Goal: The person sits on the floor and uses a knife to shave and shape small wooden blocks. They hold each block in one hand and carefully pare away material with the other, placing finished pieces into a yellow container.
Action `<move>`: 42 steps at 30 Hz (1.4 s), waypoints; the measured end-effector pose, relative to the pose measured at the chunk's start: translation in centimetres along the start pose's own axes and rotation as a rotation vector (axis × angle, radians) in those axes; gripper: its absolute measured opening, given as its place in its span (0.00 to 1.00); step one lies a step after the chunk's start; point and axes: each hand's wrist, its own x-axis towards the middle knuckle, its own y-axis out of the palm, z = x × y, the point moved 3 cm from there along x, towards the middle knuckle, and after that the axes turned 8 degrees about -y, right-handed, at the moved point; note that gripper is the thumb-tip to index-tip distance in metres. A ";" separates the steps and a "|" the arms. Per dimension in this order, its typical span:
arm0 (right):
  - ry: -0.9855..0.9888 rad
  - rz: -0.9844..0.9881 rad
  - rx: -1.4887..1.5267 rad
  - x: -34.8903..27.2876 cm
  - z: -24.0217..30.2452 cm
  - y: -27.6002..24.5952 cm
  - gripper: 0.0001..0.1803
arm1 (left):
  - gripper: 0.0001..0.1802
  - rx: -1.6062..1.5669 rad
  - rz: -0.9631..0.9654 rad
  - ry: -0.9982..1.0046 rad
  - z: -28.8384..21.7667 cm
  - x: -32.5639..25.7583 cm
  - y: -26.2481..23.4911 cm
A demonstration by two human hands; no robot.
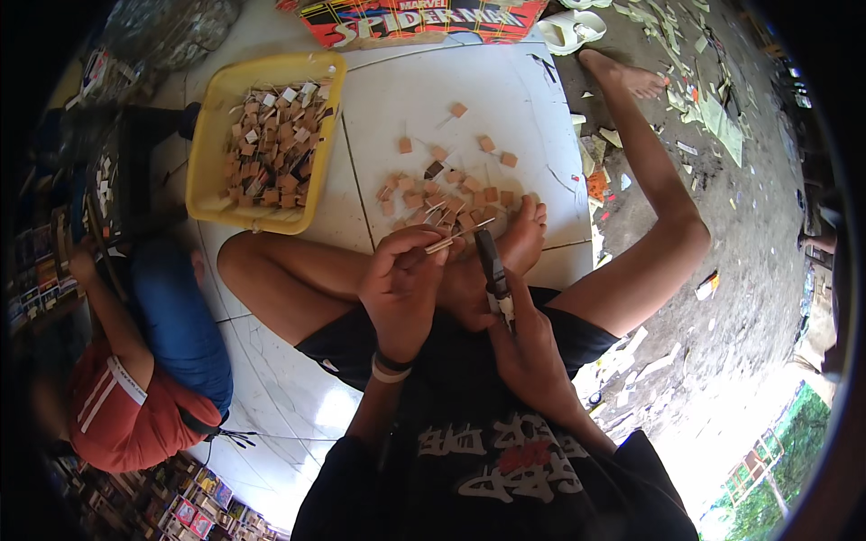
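My left hand (pixel 400 293) is closed in a pinch on a small pale wooden piece (pixel 440 245), from which a thin stick or wire points up to the right. My right hand (pixel 532 352) is wrapped round a slim dark hand tool (pixel 492 261) with silvery and whitish parts; its kind is not clear. The tool's upper end is close to the tip of the thin stick; whether they touch I cannot tell. Just beyond my hands, a heap of small brown wooden blocks (pixel 451 194), many with thin pins or wires, lies on the white tiles.
A yellow tub (pixel 200 162) full of similar blocks stands at the far left. Beyond the heap is a colourful printed box (pixel 424 25). Another person in a red shirt (pixel 135 410) sits at the left. Scraps litter the grey ground (pixel 722 216) on the right.
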 end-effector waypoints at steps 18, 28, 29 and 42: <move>-0.042 0.011 0.013 0.2 1.0 0.3 0.26 | 0.10 0.057 -0.012 0.072 -0.6 -0.3 0.3; -0.071 0.008 0.001 0.4 1.1 0.5 0.27 | 0.09 0.055 -0.015 0.119 -0.3 -0.3 -0.1; -0.072 0.003 0.028 0.4 1.1 0.5 0.28 | 0.09 0.061 -0.017 0.128 -0.3 -0.3 -0.2; -0.110 0.020 -0.072 0.1 0.7 0.6 0.36 | 0.09 0.094 -0.032 0.136 -0.1 -0.2 -0.1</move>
